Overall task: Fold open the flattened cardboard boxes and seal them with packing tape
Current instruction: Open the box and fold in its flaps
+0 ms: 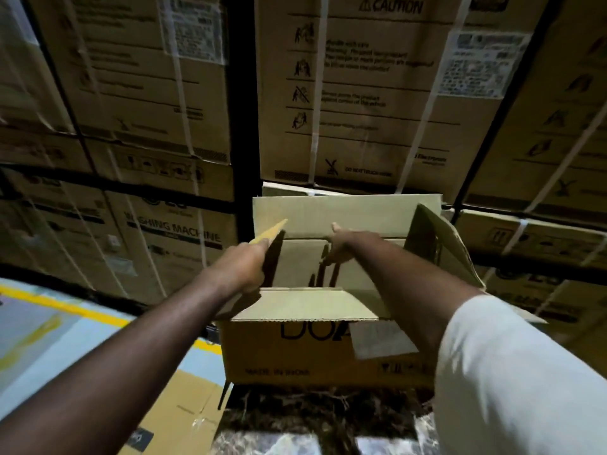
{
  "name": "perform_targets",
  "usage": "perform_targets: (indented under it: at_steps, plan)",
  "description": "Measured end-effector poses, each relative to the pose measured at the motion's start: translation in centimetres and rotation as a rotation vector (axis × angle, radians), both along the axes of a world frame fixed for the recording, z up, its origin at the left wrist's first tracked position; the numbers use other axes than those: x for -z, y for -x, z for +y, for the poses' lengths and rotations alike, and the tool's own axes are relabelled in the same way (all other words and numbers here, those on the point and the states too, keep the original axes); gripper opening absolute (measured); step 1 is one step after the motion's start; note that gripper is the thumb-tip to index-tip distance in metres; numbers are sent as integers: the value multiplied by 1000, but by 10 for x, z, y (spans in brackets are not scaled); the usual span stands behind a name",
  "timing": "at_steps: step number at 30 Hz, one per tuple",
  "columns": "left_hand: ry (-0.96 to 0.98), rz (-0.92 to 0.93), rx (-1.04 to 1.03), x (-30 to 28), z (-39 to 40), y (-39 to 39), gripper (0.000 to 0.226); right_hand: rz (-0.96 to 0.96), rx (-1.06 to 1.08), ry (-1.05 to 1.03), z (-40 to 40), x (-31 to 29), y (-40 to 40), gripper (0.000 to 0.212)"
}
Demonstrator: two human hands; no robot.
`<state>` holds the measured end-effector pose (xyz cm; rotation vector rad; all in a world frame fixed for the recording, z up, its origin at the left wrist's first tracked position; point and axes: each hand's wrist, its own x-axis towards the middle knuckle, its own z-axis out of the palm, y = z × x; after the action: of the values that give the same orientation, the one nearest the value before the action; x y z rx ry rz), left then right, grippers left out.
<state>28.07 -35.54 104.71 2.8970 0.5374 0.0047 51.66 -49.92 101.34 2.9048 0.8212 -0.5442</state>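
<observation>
Both forearms, nearest to the camera, are stretched over the box (315, 353), which is already opened to its shape and stands upright on a dark surface. Its four top flaps are not yet closed, and no tape is seen, so folding and sealing are judged as left.

Stacked cartons (361, 93) stand close behind, so little room is left beyond the far flap (345, 213). The side flap (269, 233) is held on its edge by the left hand (244, 269), fingers curled. Right of it, the right hand (345, 246) reaches inside; whether anything is gripped cannot be told.
</observation>
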Motion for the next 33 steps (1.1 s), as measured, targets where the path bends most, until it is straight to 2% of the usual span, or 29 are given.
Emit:
perform_targets:
  at_steps: [3,5,8,10,11,13,14,15,16,17,19,20,22,25,27,28,30,31,33]
  plan:
    - [-16,25,-6,8,9,-22,47,-115,-110,37,-10,0,40,85]
    - [27,35,-24,21,10,-34,49,-57,-116,6,-27,-5,59,71]
    - [123,85,-81,50,15,-49,62,111,-57,-52,-69,-17,77,77]
    - [165,140,-172,63,21,-57,86,68,-59,-126,-100,-29,86,71]
    - [183,157,-195,68,24,-62,99,-54,-63,-176,-116,-34,90,61]
    - [219,181,-170,71,24,-68,109,-484,-62,-274,-142,-38,93,46]
    - [224,185,-154,71,22,-69,115,-686,-20,-299,-153,-39,93,47]
    - [220,196,-150,72,21,-70,122,-801,77,-325,-163,-41,94,56]
    - [212,198,-154,71,16,-67,128,-801,211,-343,-173,-41,91,71]
    - [215,195,-153,73,14,-67,132,-703,340,-353,-182,-41,88,83]
    - [248,168,-116,72,12,-63,134,-362,440,-305,-196,-39,85,83]
    - [291,159,-80,68,13,-60,131,-209,394,-216,-202,-37,83,81]
    - [370,140,36,61,20,-50,119,-61,283,-74,-214,-41,86,93]
    - [374,126,139,62,39,-39,93,119,245,-182,-227,-62,94,120]
    - [374,115,164,62,45,-34,91,312,157,-237,-227,-70,107,116]
    - [384,110,169,60,47,-33,91,308,81,-208,-226,-70,115,118]
    - [407,105,157,57,49,-33,91,116,-74,-39,-219,-63,130,117]
    - [412,109,147,55,50,-33,90,17,-109,6,-214,-63,135,103]
    - [456,117,124,48,48,-33,90,-67,-112,-61,-208,-69,133,63]
